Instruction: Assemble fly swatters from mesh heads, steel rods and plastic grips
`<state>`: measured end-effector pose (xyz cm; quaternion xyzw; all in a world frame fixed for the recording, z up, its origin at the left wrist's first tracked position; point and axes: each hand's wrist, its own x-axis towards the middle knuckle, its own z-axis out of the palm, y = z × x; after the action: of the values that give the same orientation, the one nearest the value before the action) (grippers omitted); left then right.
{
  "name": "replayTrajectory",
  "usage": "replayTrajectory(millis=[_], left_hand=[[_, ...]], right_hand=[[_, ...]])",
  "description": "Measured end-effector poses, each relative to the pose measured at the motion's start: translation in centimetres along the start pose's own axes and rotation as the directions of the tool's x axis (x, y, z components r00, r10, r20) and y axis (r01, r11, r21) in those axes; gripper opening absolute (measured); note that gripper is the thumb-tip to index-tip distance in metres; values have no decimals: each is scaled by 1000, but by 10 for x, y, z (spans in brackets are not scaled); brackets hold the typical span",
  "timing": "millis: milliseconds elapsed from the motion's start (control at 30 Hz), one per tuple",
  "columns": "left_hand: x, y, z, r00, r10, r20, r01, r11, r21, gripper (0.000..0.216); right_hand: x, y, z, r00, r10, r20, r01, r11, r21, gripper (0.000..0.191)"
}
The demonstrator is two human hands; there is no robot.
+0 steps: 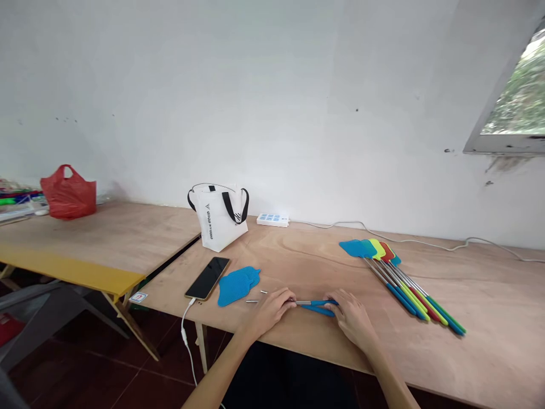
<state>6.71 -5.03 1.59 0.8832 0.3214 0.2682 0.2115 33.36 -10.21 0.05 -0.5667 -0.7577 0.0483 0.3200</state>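
Two metal rods with blue handle grips lie close together at the table's front edge. My left hand [272,309] has its fingers closed around the metal part of a rod, and bare rod tips stick out to its left. On the blue grip [318,303] of a rod, my right hand [351,318] is closed at the right end. Just below it, the second blue grip [321,311] slants across the tabletop. Loose blue fly swatter heads [237,286] lie overlapped to the left of my left hand. My palms hide parts of both rods.
Several assembled fly swatters [404,284] lie in a fanned row at right. A phone [208,278] with a white cable [184,332] rests at left. Behind stand a white bag [219,221] and a power strip [273,220]. A red plastic bag [70,193] sits on the neighbouring table.
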Motion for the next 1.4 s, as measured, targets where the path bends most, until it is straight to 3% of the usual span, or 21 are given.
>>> replayTrajectory(millis=[267, 667, 1033, 1167, 1400], left_hand=[[-1, -2, 1, 999, 10, -38, -11, 999, -47, 14], [-1, 5, 1, 993, 74, -91, -69, 996, 62, 16], [0, 2, 5, 989, 109, -100, -101, 992, 80, 20], [0, 3, 5, 987, 119, -111, -112, 991, 71, 19], [-4, 4, 2, 997, 53, -51, -54, 998, -28, 17]], right_hand=[[1, -2, -10, 999, -20, 32, 19, 998, 58, 25], [4, 5, -23, 997, -5, 81, -4, 994, 111, 37], [4, 3, -33, 995, -56, 85, 44, 990, 133, 29], [5, 2, -28, 995, -50, 87, 35, 986, 164, 26], [8, -32, 5, 991, -114, 68, 103, 984, 144, 25]])
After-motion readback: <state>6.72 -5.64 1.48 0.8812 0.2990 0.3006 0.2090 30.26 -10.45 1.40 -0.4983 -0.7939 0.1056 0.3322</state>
